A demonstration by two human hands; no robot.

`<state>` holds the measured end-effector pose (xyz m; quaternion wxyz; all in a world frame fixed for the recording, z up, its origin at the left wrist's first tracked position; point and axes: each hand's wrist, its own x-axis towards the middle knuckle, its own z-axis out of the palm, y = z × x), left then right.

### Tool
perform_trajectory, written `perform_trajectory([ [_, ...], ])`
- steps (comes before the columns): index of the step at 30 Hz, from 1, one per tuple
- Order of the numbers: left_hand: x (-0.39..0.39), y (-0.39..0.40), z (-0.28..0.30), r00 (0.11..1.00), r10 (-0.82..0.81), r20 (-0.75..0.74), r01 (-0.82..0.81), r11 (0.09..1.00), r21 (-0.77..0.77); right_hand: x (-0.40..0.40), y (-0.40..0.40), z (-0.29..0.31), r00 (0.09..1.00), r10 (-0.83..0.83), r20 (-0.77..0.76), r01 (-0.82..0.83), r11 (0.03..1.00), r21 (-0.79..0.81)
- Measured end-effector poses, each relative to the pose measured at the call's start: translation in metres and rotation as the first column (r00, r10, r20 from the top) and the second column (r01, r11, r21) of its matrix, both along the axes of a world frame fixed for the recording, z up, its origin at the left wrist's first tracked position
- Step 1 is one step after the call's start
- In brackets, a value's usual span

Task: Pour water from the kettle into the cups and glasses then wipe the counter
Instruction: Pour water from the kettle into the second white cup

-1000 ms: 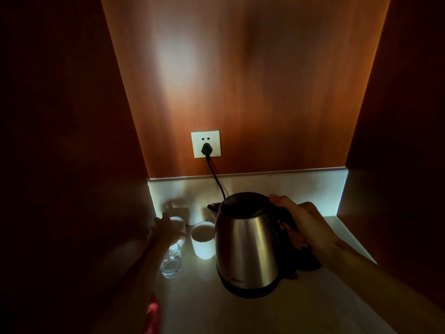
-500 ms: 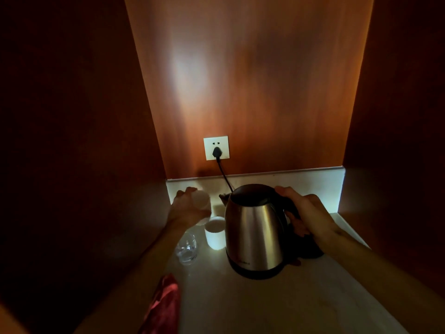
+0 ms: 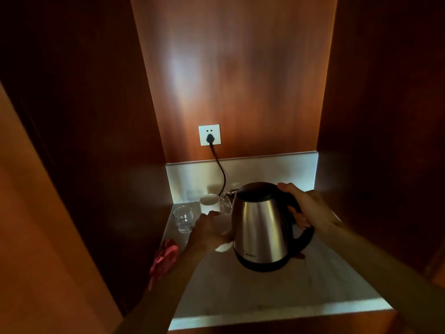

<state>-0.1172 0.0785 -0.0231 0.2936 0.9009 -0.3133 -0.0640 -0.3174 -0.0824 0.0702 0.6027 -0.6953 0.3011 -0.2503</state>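
Once drawn forward from the back wall: white cup [image 3: 223,247], now just beside the kettle's left flank, mostly covered by the fingers.
Left hand [image 3: 207,233]: clamped round that cup from the side; a second ago reaching into the back-left corner.
Right hand [image 3: 305,208]: closed on the black handle, thumb up on the lid edge; same grip as a second ago.
Kettle [image 3: 260,225]: upright, spout facing away towards the back wall, not yet tipped; cannot tell whether resting on the tabletop [image 3: 265,292] or held just above it.
Second white cup [image 3: 209,203]: at the back by the upstand, untouched, apart from the held one.
Left glass [image 3: 183,219]: standing near the left wall, clear; water level too dim to read.
Rear glass [image 3: 226,204]: between the second cup and the kettle spout, partly hidden.
Red cloth [image 3: 163,259]: bunched at the left edge of the tabletop, under the left forearm, not yet needed.
Power cord [image 3: 222,174]: plugged into the wall socket [image 3: 209,135], trailing down behind the kettle.
Meaning for the task: probably staging the first pour, cup brought within reach of the spout; kettle needs turning or lifting to bring spout over rim.
Remaining: apparently all four vessels, then the wipe.
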Motion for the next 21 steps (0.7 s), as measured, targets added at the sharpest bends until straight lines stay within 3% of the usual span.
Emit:
perform_trajectory([
  [4,-0.022,0.01,-0.03,0.997,-0.024,-0.078,0.023,1.0,-0.014,-0.019,0.007,-0.013,1.0,-0.01,-0.009,0.01,1.0,0.004],
  [21,-0.05,0.014,-0.067,0.992,-0.079,-0.101,0.073,0.995,-0.061,-0.059,0.013,-0.046,0.994,-0.074,-0.078,0.077,0.996,0.041],
])
